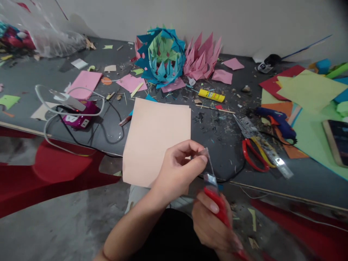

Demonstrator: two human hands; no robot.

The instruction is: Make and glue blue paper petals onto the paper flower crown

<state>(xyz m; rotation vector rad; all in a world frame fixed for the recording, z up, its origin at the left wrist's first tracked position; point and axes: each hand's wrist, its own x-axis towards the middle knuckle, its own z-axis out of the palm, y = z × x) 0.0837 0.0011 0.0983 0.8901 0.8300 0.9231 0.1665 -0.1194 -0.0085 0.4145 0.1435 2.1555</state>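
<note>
My left hand (181,168) pinches a small clear strip (208,159) between thumb and fingers, above the table's front edge. Lower and to the right, my right hand (212,217) is wrapped round a red-handled cutter (217,203), slightly blurred. The cutter's metal end touches or nearly touches the lower end of the clear strip. A sheet of pale peach paper (160,130) lies on the table, overhanging the front edge, partly behind my left hand.
Folded blue and pink paper pieces (202,59) stand at the back. A yellow glue stick (211,95), red scissors (254,156), a ruler (282,167), a blue glue gun (280,119) and a phone (337,139) lie rightward. A purple power adapter (78,117) with cables sits left.
</note>
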